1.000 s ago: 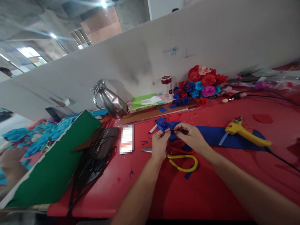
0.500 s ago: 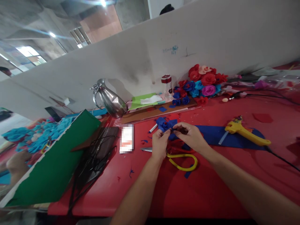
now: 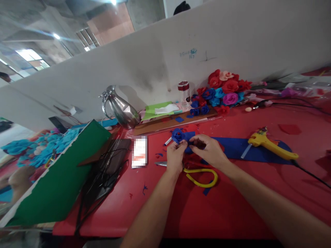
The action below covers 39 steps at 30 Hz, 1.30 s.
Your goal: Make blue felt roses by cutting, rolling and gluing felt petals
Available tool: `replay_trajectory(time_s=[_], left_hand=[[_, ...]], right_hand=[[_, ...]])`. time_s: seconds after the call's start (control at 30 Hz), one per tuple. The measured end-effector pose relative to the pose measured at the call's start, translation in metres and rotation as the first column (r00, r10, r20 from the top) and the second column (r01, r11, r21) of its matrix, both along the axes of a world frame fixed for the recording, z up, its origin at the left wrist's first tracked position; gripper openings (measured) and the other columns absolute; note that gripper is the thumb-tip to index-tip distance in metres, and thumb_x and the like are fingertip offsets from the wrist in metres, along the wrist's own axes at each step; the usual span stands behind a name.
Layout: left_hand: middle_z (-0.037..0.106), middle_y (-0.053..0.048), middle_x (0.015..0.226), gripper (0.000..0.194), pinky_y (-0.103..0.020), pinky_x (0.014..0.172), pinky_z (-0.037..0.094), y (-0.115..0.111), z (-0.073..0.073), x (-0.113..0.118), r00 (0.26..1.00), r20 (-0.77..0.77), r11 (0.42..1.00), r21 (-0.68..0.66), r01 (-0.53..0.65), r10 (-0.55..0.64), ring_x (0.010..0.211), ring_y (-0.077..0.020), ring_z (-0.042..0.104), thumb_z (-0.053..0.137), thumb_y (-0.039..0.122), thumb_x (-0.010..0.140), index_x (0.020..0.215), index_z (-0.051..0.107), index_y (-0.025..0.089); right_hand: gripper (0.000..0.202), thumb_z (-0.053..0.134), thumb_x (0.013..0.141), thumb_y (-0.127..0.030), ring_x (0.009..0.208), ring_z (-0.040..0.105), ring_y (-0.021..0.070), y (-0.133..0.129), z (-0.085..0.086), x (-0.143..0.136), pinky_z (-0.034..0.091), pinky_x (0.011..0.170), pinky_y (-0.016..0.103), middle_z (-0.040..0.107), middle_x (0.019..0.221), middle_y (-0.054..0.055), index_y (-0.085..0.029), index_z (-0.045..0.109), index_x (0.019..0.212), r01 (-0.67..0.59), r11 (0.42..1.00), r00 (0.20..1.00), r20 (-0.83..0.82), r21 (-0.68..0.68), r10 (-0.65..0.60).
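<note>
Scissors: on the near tabletop (image 3: 232, 213), yellow handle (image 3: 204, 186) toward you, just below your hands.
Left hand (image 3: 176, 156): your thumb and finger are pinched on the flower's near edge.
Right hand (image 3: 210, 150): your thumb and fingertips are drawn together at the blue material just right of the bloom; you can't tell from here whether they grip it.
Flower (image 3: 178, 135): blue, red at the centre, just beyond your left fingertips. Expect it light, soft and easily crushed; best held low at the base, off the petals.
Glue gun (image 3: 269, 144): to your right, lying across the blue strip (image 3: 232, 148).
Jug (image 3: 125, 113): steel, far left; its walls hide any contents.
Jar (image 3: 184, 99): clear, red lid on, far; you can't tell whether it holds liquid.
Flower pile (image 3: 229, 86): loose blooms, right of the jar.
</note>
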<state>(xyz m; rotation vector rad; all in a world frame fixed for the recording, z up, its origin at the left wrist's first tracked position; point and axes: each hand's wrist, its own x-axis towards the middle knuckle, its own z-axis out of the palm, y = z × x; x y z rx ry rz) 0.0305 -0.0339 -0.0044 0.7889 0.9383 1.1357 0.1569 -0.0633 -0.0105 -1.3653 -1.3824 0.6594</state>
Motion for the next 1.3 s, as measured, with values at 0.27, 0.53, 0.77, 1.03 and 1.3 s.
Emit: replay_trajectory(time_s=[0.27, 0.53, 0.77, 1.03, 1.3], left_hand=[[0.060, 0.004, 0.057, 0.036, -0.020, 0.062, 0.045, -0.0023, 0.0042, 0.0007, 0.999, 0.026, 1.000, -0.002, 0.020, -0.019, 0.059, -0.0087, 0.057, 0.089, 0.031, 0.046, 0.067, 0.065, 0.014], [0.063, 0.002, 0.060, 0.032, -0.022, 0.065, 0.047, -0.0031, 0.0039, -0.0005, 1.000, -0.001, 1.000, 0.003, 0.031, -0.031, 0.064, -0.0108, 0.061, 0.088, 0.029, 0.047, 0.066, 0.067, 0.013], [0.062, 0.002, 0.057, 0.028, -0.023, 0.065, 0.047, -0.0013, -0.0007, -0.0018, 0.999, -0.049, 1.000, 0.030, -0.002, 0.003, 0.065, -0.0128, 0.062, 0.087, 0.029, 0.049, 0.066, 0.070, 0.014], [0.062, 0.002, 0.056, 0.028, -0.023, 0.063, 0.046, -0.0011, 0.0008, -0.0014, 0.998, -0.056, 0.999, 0.040, 0.006, -0.004, 0.062, -0.0122, 0.059, 0.086, 0.030, 0.048, 0.065, 0.070, 0.013], [0.061, 0.002, 0.057, 0.033, -0.021, 0.058, 0.042, -0.0041, 0.0062, 0.0004, 1.000, 0.019, 0.999, 0.033, 0.000, 0.000, 0.057, -0.0086, 0.055, 0.087, 0.035, 0.050, 0.064, 0.068, 0.012]], right_hand=[[0.012, 0.057, 0.072, -0.030, 0.067, 0.061, 0.0167, -0.0018, 0.0001, -0.0016, 0.048, 0.065, 0.029, 0.068, 0.074, 0.002, -0.022, 0.065, 0.076, 0.035, 0.999, 0.998, 0.050, 0.034, -0.037], [0.016, 0.055, 0.068, -0.032, 0.064, 0.062, 0.0174, -0.0004, -0.0009, -0.0016, 0.049, 0.064, 0.030, 0.070, 0.070, 0.002, -0.022, 0.066, 0.074, 0.040, 0.999, 0.995, -0.086, -0.036, -0.043], [0.014, 0.054, 0.068, -0.032, 0.062, 0.059, 0.0166, -0.0030, 0.0049, -0.0031, 0.046, 0.061, 0.029, 0.067, 0.067, 0.001, -0.022, 0.064, 0.071, 0.022, 0.999, 0.999, -0.024, -0.041, -0.023], [0.014, 0.054, 0.068, -0.033, 0.062, 0.058, 0.0162, -0.0011, 0.0032, -0.0016, 0.046, 0.062, 0.029, 0.066, 0.066, 0.001, -0.022, 0.063, 0.070, 0.008, 0.999, 0.998, -0.070, -0.049, -0.012], [0.013, 0.056, 0.066, -0.031, 0.064, 0.059, 0.0164, 0.0008, 0.0011, -0.0006, 0.046, 0.063, 0.029, 0.066, 0.067, 0.000, -0.022, 0.063, 0.069, -0.020, 0.999, 0.989, -0.144, -0.042, 0.014]])
